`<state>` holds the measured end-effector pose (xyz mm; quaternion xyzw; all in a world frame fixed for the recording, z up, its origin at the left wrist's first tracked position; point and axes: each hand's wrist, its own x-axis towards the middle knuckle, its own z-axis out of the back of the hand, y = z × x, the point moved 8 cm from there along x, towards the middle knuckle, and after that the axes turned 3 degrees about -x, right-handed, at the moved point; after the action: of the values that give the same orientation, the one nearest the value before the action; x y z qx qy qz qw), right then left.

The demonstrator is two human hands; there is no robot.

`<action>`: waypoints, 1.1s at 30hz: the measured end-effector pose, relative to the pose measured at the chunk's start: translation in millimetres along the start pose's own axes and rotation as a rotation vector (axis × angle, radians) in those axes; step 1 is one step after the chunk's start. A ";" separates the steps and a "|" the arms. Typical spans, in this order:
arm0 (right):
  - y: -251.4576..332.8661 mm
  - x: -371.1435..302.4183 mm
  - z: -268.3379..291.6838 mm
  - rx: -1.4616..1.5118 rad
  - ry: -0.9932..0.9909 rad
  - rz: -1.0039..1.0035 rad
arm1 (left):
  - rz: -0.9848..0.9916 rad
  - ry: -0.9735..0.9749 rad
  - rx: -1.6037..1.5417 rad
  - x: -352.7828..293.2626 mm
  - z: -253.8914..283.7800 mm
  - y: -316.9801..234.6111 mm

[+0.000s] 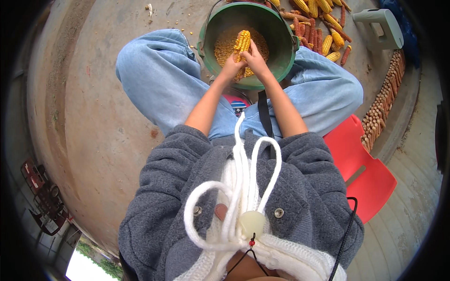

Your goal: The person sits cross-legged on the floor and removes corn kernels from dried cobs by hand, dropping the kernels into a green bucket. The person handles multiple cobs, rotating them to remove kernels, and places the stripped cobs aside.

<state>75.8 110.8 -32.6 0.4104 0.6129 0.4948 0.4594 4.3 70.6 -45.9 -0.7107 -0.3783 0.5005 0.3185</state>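
Between my knees stands a green bucket (282, 49) with loose yellow kernels (224, 43) in its bottom. An ear of corn (242, 40), yellow kernels still on its upper part, is held upright over the bucket. My left hand (229, 68) closes round its lower part from the left. From the right, my right hand (256, 62) grips the same ear, its fingers pressed against the kernels. A reddish, partly bare stretch shows below the hands; whether it belongs to this ear or to another cob, I cannot tell.
Beyond the bucket to the right lies a heap of yellow ears and bare reddish cobs (313, 33). A grey-green plastic jug (382, 29) stands farther right, near a long stack of cobs (382, 105). A red chair (358, 161) is at my right side. Kernels are scattered on the concrete floor (108, 84).
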 end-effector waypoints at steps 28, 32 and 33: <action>10.5 -10.8 6.9 0.071 -0.103 -0.143 | -0.265 0.039 0.010 12.3 -7.4 9.2; 9.3 -13.6 16.9 -0.036 -0.265 -0.141 | -0.273 -0.014 0.303 0.2 -13.8 -5.6; 9.6 -15.0 20.5 -0.067 -0.311 -0.154 | -0.273 -0.023 0.352 -1.1 -14.1 -6.4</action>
<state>99.8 102.8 -22.5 0.4183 0.5471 0.4091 0.5987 16.1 71.8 -35.9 -0.5806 -0.3812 0.5193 0.4980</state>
